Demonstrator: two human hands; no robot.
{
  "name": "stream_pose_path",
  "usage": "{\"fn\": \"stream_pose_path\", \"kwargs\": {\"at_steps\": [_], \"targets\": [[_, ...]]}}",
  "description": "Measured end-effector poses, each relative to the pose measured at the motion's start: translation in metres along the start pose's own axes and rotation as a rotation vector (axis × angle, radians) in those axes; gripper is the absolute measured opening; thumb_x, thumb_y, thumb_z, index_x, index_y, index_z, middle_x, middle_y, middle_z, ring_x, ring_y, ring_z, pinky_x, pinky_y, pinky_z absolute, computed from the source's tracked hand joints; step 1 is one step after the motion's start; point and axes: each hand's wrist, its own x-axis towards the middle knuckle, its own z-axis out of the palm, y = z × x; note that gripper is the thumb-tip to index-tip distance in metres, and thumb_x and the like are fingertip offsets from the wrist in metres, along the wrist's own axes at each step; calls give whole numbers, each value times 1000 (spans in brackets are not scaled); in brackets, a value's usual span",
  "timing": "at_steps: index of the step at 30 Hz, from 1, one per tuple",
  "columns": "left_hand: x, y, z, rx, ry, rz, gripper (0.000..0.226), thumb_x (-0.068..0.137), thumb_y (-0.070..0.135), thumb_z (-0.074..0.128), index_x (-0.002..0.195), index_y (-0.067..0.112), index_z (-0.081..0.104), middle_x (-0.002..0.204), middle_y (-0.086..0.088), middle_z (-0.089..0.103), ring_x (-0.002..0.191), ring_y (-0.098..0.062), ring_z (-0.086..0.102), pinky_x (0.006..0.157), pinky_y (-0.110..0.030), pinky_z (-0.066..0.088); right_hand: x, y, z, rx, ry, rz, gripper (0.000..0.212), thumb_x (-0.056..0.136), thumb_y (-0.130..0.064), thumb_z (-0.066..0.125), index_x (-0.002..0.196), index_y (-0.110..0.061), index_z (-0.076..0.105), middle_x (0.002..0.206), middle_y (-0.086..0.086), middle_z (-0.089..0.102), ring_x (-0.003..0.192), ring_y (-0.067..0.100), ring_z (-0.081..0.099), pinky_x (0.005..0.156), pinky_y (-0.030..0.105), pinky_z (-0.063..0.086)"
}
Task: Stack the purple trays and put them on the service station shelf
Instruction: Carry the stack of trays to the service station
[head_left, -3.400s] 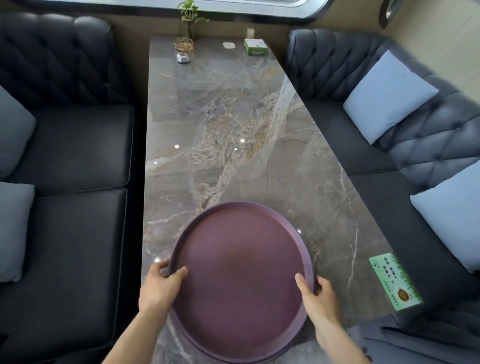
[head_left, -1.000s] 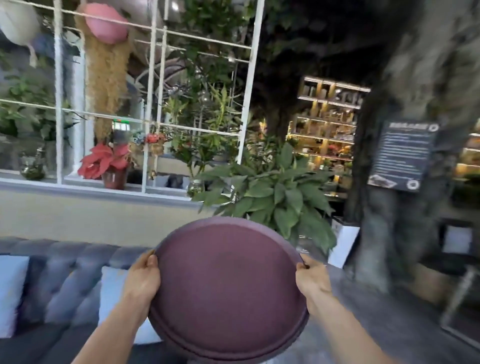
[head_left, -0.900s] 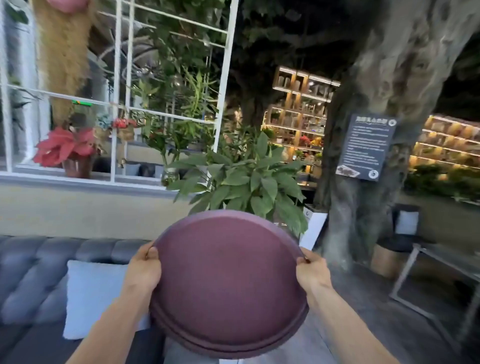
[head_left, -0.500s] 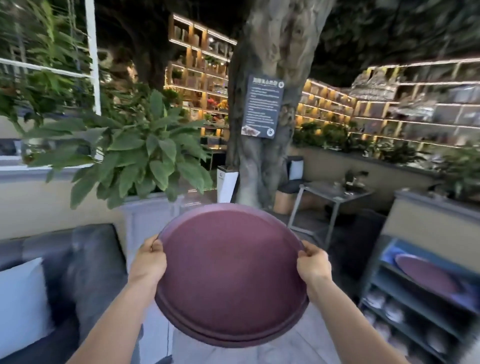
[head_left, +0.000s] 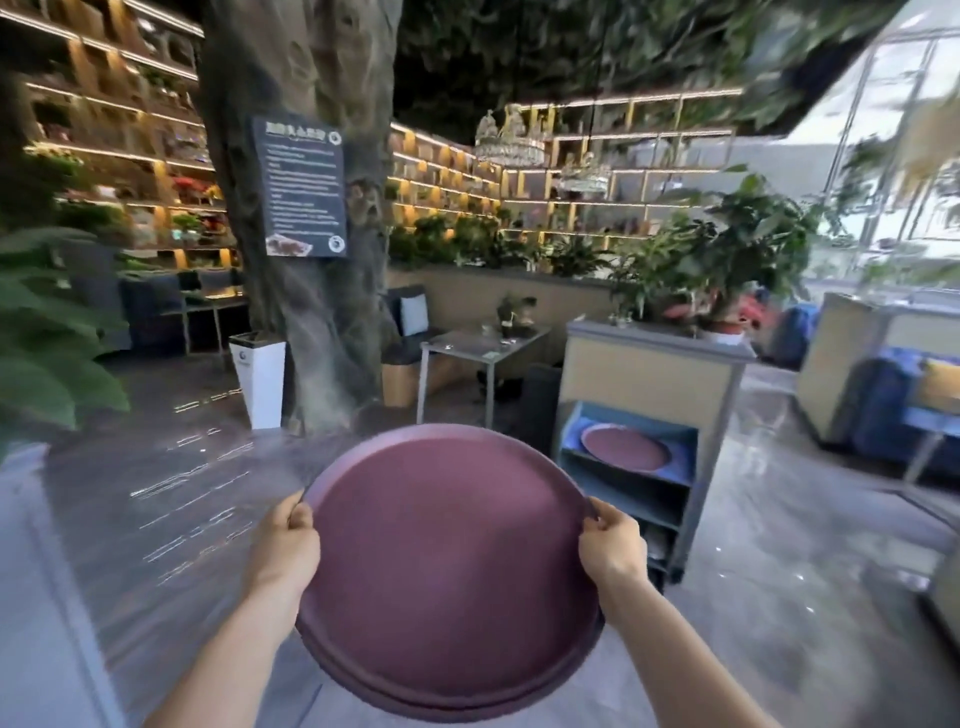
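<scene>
I carry a stack of round purple trays (head_left: 447, 566) in front of me, held level above the floor. My left hand (head_left: 283, 551) grips the stack's left rim and my right hand (head_left: 613, 548) grips its right rim. Two rims show along the near edge of the stack. Ahead to the right stands the service station (head_left: 644, 364), a tan cabinet with open blue-grey shelves. Another purple tray (head_left: 626, 447) lies on its top shelf. The lower shelves are dim and partly hidden behind the stack.
A thick tree trunk (head_left: 306, 218) with a dark sign stands ahead left, a white bin (head_left: 260, 379) at its foot. A small metal table (head_left: 478, 348) sits beyond. Potted plants (head_left: 727, 270) top the station. Glossy floor (head_left: 779, 571) lies between me and the station.
The stack was lifted off the marble table and carried while my view swung right. The service station has moved from the right edge toward the middle of view and is nearer.
</scene>
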Motion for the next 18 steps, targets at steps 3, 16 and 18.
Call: {"fn": "stream_pose_path", "kwargs": {"at_steps": [3,16,18], "targets": [[-12,18,57,57,-38,43,41,100,22,37,139,21,51,143,-11,53,130,-35,49,105,-42,36,35,15,-38,-17,80,27,44,87,-16,48,124,-29,66,119,5,71,112,30,63,100,39,48],[-28,60,244,97,-257,137,43,103,30,33,142,21,47,146,-10,51,132,-35,47,105,-42,36,140,67,-143,11,283,89,42,87,-18,48,124,-27,67,118,11,70,112,34,61,99,39,48],[-19,60,270,119,-278,139,43,102,32,33,141,23,48,146,-9,52,131,-35,48,107,-43,37,158,71,-147,20,327,104,41,87,-19,49,123,-26,67,119,11,70,114,34,60,102,40,47]]}}
